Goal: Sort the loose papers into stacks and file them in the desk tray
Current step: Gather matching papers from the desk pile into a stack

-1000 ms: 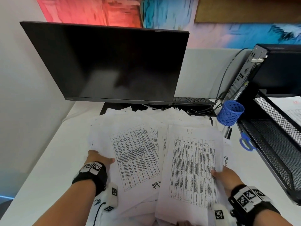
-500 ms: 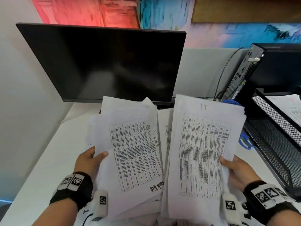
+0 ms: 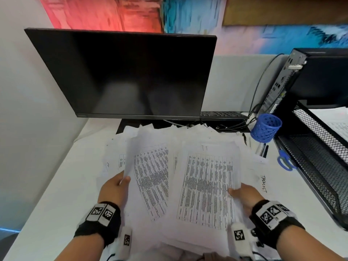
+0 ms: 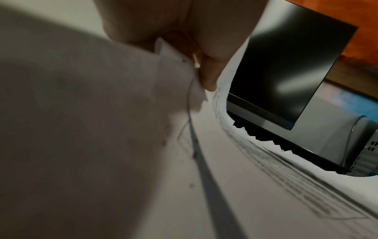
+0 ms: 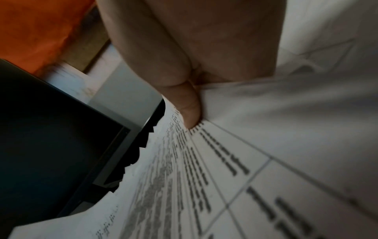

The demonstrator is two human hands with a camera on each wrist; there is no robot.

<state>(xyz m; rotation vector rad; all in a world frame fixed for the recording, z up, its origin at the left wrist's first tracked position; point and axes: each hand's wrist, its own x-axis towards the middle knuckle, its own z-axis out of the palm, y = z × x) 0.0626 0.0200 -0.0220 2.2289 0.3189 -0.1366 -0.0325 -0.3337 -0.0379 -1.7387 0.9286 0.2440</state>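
A loose, fanned pile of white printed papers (image 3: 188, 144) covers the middle of the white desk (image 3: 56, 185). My left hand (image 3: 114, 187) grips the left edge of a bundle of table-printed sheets (image 3: 150, 178), thumb on top. My right hand (image 3: 243, 194) grips the right edge of a second bundle (image 3: 207, 185), topped by a sheet marked "TT". In the wrist views each thumb (image 4: 208, 76) (image 5: 188, 105) presses down on the paper. The black mesh desk tray (image 3: 316, 162) stands at the right, with papers (image 3: 335, 121) on its upper shelf.
A dark monitor (image 3: 128, 76) stands right behind the pile. A blue mesh pen cup (image 3: 266, 127), pens (image 3: 263, 149) and blue-handled scissors (image 3: 285, 161) lie between the papers and the tray. A black computer case (image 3: 310, 78) is at the back right. Bare desk lies to the left.
Half a second ago both bundles were lifted and tilted up toward me; now both hands have lowered them back onto the pile, still gripping their edges.
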